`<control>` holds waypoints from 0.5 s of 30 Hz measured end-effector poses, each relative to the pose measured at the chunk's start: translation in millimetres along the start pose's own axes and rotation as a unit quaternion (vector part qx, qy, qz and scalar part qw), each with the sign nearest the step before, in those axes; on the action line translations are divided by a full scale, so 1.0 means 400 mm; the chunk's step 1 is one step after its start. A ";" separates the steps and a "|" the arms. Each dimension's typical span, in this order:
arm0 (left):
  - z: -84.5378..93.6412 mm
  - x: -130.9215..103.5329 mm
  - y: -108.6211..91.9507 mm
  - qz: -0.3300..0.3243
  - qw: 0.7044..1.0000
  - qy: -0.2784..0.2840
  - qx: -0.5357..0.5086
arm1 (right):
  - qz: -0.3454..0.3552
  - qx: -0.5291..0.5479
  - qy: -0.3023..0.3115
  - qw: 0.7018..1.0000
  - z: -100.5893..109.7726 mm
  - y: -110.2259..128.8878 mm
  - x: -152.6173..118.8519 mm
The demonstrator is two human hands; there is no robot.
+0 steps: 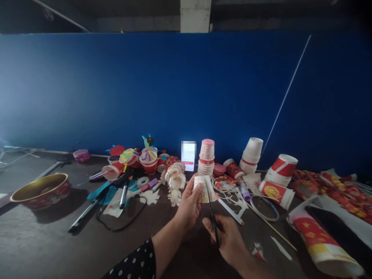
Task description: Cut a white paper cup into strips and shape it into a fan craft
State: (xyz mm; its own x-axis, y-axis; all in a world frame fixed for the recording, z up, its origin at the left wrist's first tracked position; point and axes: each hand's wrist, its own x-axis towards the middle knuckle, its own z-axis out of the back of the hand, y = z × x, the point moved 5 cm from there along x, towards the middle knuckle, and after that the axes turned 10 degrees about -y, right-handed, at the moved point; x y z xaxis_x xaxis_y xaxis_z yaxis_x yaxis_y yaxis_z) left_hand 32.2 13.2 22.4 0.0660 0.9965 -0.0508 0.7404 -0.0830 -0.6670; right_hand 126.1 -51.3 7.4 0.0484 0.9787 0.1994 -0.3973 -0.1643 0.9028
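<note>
In the head view my left hand [188,205] grips a pale patterned paper cup [202,190], thumb on its near side. A strip of the cup's wall stands away on the right. My right hand [228,234] is closed around a pair of dark scissors [213,221], whose blades point up and meet the cup at its lower right edge. How far the blades are apart I cannot tell. Just behind the held cup rises a stack of paper cups [206,159] with a pink top.
A gold-rimmed bowl [40,192] stands at the left. Decorated cups [148,164], markers [124,193] and a tape roll [143,182] lie left of centre. A lit phone [188,157] leans at the back. To the right are white cups [252,153], a stick [273,228] and a red cup [322,242].
</note>
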 end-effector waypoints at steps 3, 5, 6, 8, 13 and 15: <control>0.001 0.000 0.002 0.004 1.000 0.001 0.009 | 0.002 0.016 0.005 1.000 -0.002 -0.005 0.001; 0.002 0.000 0.002 0.004 1.000 0.001 0.013 | -0.002 0.024 0.006 1.000 -0.003 -0.011 0.001; 0.002 0.000 0.002 0.002 1.000 0.001 0.015 | -0.005 0.022 0.005 1.000 -0.004 -0.014 0.001; 0.003 0.000 0.001 -0.001 1.000 0.001 0.017 | -0.012 0.015 0.001 1.000 -0.004 -0.019 0.001; 0.001 -0.003 -0.001 0.003 1.000 -0.002 0.015 | -0.018 0.019 0.000 1.000 -0.007 -0.021 0.001; -0.001 -0.003 -0.001 0.004 1.000 -0.002 0.011 | -0.016 0.013 0.001 1.000 -0.007 -0.021 0.002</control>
State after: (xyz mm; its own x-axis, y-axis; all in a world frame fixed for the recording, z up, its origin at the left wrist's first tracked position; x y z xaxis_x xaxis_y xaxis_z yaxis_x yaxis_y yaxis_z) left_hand 32.0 11.8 23.0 0.0688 0.9959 -0.0582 0.7251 -0.0900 -0.6828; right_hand 127.0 -49.0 -1.2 0.0591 0.9838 0.1694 -0.3708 -0.1359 0.9187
